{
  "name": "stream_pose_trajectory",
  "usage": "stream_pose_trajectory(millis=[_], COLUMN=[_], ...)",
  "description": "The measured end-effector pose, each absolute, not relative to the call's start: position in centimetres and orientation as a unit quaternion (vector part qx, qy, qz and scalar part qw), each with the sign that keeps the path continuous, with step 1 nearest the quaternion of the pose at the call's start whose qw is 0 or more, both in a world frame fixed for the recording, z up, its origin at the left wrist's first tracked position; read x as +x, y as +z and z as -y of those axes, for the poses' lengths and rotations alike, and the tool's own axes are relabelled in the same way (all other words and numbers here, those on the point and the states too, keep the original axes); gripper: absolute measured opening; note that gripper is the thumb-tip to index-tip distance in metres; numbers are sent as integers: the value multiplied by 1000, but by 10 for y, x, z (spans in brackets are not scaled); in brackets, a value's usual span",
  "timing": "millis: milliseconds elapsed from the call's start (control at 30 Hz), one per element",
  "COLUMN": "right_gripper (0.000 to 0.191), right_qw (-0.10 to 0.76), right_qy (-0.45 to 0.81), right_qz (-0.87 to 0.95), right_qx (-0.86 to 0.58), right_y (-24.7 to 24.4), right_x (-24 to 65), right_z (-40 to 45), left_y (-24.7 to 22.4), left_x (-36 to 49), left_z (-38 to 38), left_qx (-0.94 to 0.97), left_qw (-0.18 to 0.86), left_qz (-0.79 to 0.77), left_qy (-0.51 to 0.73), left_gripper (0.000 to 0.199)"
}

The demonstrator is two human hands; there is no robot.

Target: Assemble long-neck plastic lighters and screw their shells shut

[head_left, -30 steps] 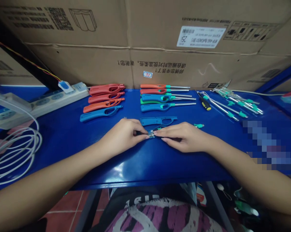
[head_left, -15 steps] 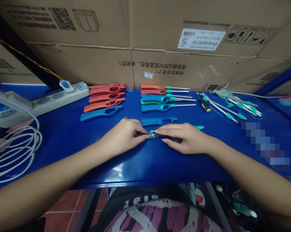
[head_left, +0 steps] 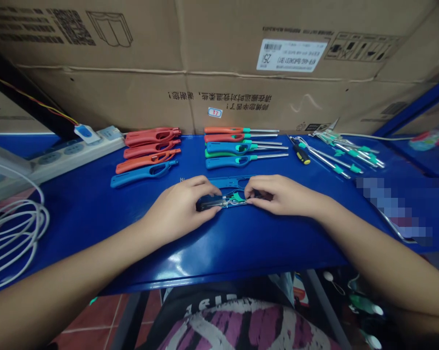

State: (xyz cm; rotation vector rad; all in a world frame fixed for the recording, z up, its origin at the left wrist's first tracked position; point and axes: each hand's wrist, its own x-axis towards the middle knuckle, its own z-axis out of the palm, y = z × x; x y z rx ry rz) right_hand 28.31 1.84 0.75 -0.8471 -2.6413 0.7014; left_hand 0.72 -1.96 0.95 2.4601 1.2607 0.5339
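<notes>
Near the middle of the blue table, my left hand (head_left: 185,204) grips the left end of an open lighter body (head_left: 223,202) with metal and wire parts inside. My right hand (head_left: 278,194) pinches a small green trigger piece (head_left: 237,197) at the right part of that body. Just behind lies a blue handle half (head_left: 228,182), partly covered by my fingers. Farther back are lighters with metal tubes (head_left: 228,162), several in a stack. To their left sit red, orange and blue handles (head_left: 143,174).
A white power strip (head_left: 68,153) and coiled white cable (head_left: 19,233) are at the left. Metal tubes with green parts (head_left: 350,150) and a black-yellow screwdriver (head_left: 301,153) lie at the right back. A large cardboard box (head_left: 143,92) stands behind.
The green trigger piece that lay to the right of my right hand is now at the lighter body between my hands. My left hand has opened wider around the body's left end. The view has shifted slightly.
</notes>
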Motion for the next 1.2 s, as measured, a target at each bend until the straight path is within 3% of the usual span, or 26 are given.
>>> stream_pose_trajectory(millis=[300, 900, 1200], right_gripper=[6, 9, 7], right_qw=[141, 169, 160], right_qy=[258, 288, 244], right_qz=[910, 890, 910], right_qx=[-292, -311, -293], right_y=[7, 7, 7], right_x=[284, 283, 281], right_z=[-20, -22, -21], left_y=[-9, -20, -19], left_x=[15, 12, 14], left_z=[27, 24, 24], left_qx=[928, 937, 936], left_qw=[121, 79, 89], left_qz=[-309, -292, -292], left_qy=[171, 174, 177], left_gripper=[34, 47, 49])
